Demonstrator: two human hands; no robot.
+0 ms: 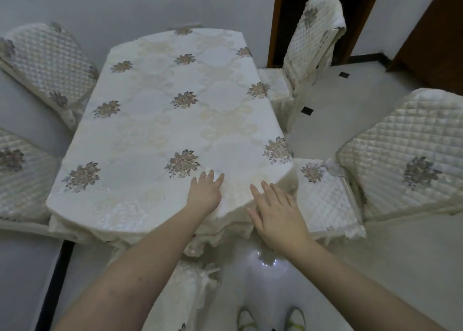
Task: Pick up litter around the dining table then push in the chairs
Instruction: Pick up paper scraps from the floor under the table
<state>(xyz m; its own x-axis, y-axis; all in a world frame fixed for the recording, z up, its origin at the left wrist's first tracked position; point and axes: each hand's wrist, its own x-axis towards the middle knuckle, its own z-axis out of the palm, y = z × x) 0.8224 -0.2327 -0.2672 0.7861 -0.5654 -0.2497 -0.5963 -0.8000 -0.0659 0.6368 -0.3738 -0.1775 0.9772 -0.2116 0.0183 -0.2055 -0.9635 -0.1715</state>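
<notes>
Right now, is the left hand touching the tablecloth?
Touching. The head view shows the left hand lying flat, fingers straight, on the tablecloth near the table's near edge.

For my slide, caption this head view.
Both hands, left and right, flat on the tablecloth among chairs.

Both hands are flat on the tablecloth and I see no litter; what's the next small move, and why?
Probably take the right hand off the white flowered tablecloth to the near-right quilted cream chair and push it in: its seat stands out from the table.
</notes>
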